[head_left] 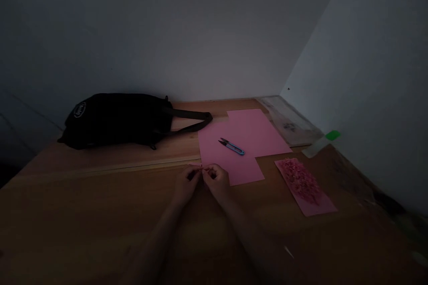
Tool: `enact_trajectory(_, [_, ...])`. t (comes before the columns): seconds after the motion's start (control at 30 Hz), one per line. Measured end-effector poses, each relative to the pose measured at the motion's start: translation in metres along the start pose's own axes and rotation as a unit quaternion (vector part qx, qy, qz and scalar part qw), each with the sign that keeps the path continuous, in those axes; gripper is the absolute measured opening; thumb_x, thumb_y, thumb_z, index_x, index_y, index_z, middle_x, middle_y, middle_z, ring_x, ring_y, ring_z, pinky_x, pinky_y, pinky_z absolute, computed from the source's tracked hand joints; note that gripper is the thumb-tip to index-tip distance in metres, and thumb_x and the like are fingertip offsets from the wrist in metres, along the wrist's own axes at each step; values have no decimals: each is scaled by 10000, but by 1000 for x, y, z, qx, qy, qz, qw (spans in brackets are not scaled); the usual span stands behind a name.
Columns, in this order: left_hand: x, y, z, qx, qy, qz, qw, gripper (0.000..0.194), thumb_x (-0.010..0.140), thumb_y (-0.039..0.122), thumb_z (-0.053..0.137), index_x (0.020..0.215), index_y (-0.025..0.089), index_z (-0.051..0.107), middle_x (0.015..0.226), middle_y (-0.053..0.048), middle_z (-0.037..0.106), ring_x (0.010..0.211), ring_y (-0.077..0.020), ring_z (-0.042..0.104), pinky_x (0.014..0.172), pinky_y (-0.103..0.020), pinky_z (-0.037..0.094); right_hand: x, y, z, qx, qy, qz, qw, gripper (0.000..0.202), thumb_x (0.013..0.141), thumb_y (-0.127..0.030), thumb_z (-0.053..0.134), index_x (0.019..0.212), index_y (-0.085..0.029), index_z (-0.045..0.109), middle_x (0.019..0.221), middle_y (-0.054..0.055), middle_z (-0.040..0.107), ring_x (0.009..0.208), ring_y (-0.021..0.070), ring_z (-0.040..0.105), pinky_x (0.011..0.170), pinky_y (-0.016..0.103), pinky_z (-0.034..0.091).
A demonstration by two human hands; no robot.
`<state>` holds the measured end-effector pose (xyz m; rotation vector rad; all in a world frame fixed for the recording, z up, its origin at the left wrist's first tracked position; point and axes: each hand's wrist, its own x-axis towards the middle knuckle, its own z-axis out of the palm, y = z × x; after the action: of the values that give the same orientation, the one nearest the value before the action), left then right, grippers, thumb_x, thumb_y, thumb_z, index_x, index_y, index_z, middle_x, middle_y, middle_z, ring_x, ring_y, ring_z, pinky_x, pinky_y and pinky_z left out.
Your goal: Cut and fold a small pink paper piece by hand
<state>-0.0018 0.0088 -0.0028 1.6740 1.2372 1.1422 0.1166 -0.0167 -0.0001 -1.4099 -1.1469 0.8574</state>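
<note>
My left hand (186, 183) and my right hand (216, 180) meet fingertip to fingertip over the wooden table. Both are closed in a pinch. What lies between the fingertips is too small and dark to name; a thin pink edge shows just behind the left fingers. Beyond the right hand, pink sheets of paper (247, 131) overlap one another. Blue-handled thread snips (232, 146) rest on them, blades pointing to the upper left. Farther right, a heap of small crinkled pink pieces (300, 180) sits on a smaller pink sheet (319, 210).
A black bag (120, 120) lies at the back left, its strap (192, 116) reaching toward the pink paper. Clear plastic packets (292, 122) lie by the right wall, near a bright green tab (332, 135). A small white sliver (289, 252) is at the front right. The light is dim.
</note>
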Motion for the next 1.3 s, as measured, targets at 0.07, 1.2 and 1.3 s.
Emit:
enact_trajectory(0.07, [0,-1,0,2,-2,-6,1000,149,708,234,557,785,173,669,802,-44,683,766,-174,622,736,-296,487,0,1,0,-2,-1,-3,1000,155,694,-309,542,706,-165,599,511,-38,520,468,101,474,463,206,373])
enact_trajectory(1.2, [-2,1,4,-45,-19,-26,998,208,694,205,483,842,183,626,869,-58,671,843,-204,614,796,-334,472,6,9,2,-43,7,-61,997,143,692,-313,520,652,-181,558,538,-10,546,491,135,489,485,236,379])
enact_trajectory(1.3, [-2,1,5,-72,-8,-28,997,253,615,155,490,826,178,629,858,-52,669,847,-207,603,812,-338,459,6,10,2,-49,11,-74,996,135,683,-312,525,639,-187,551,554,-7,563,511,143,513,507,242,396])
